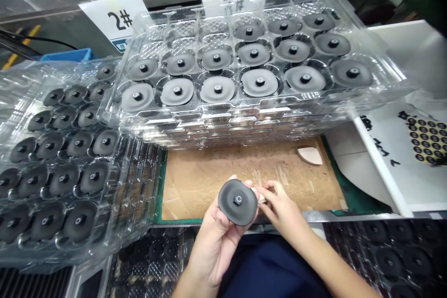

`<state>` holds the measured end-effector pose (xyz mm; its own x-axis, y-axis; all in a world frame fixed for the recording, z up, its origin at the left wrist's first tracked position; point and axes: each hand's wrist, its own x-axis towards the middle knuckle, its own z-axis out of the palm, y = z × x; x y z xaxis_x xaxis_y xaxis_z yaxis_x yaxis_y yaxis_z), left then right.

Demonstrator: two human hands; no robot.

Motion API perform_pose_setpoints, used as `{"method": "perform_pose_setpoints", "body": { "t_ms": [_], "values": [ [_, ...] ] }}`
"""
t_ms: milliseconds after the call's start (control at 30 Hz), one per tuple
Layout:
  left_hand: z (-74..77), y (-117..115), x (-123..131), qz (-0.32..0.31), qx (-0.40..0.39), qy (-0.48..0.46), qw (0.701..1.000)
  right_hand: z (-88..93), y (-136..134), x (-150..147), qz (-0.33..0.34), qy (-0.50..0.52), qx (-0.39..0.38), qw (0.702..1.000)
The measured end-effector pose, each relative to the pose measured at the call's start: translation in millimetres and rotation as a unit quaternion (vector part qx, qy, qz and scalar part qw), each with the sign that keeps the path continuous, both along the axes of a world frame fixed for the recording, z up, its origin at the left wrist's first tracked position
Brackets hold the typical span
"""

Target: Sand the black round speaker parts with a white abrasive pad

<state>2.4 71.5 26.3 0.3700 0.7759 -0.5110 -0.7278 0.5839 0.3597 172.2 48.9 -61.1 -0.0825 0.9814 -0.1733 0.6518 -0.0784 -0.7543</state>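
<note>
Item: one dark disc (238,201) with a centre stud, held face-up over the brown worktop (209,167), near the stack of clear trays (244,123); the fingers of my left hand (213,240) are closed round its rim from below. My right hand (281,207) has its fingers drawn narrow on a small pale piece (257,195) touching the disc's right edge. Handling note, my judgement: grip by the rim only, keep the disc level and still, right fingers light.
</note>
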Motion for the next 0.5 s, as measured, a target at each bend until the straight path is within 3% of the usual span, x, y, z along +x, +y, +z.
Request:
{"method": "perform_pose_setpoints", "body": {
  "t_ms": [100,167,233,333,400,500],
  "values": [
    [0.2,-2.0,2.2,0.008,-0.006,0.007,1.0,2.5,10.8,3.6,-0.029,-0.014,0.014,0.999],
    [0.4,-4.3,3.6,0.011,-0.009,0.017,1.0,15.3,22.3,5.9,-0.042,0.002,0.02,0.999],
    [0.7,-7.3,5.3,0.013,-0.007,0.023,1.0,41.8,32.3,4.2,-0.058,0.028,0.034,0.997],
    [0.8,-11.6,7.6,0.024,-0.002,0.041,0.999,95.9,37.5,-7.7,-0.053,0.109,0.105,0.987],
    [1.0,-13.5,8.1,0.017,-0.012,0.059,0.998,125.7,35.3,-17.4,0.021,0.152,0.142,0.978],
    [2.3,-13.8,7.8,0.007,-0.038,0.102,0.994,145.1,32.1,-25.7,0.157,0.155,0.078,0.972]
  ]
}}
